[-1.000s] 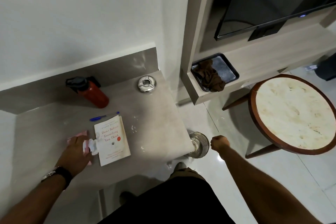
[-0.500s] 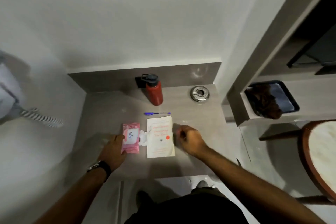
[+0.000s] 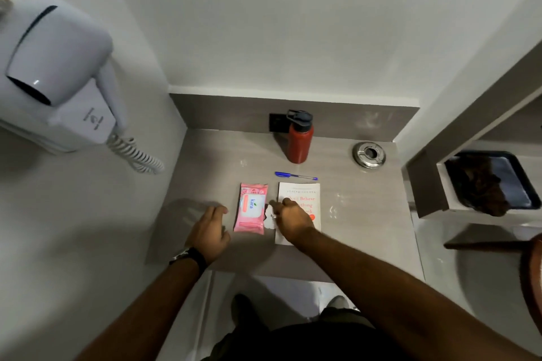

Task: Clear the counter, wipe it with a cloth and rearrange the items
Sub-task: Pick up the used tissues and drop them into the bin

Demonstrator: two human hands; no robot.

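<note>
1. The grey worktop (image 3: 366, 214) carries all the loose things, set toward its middle and back; glossy smears near the book suggest, as a guess, that wiping is unfinished.
2. The white book (image 3: 305, 193) lies flat and face up. "JOSEPH NGUYEN" can be read at the top, then orange title words partly covered: "Believe", "thing".
3. The red bottle (image 3: 299, 141) stands upright near the back wall, probably parked clear of the work.
4. The pink wipes pack (image 3: 250, 208), marked "kara", lies just left of the book, a white wipe (image 3: 268, 221) poking from its right edge.
5. The right hand (image 3: 293, 220) rests over the book, fingers curled at that wipe, seemingly pinching it to pull one free.
6. The left hand (image 3: 209, 230) hovers spread and empty beside the pack.
7. The blue pen (image 3: 294, 175) lies behind the book.
</note>
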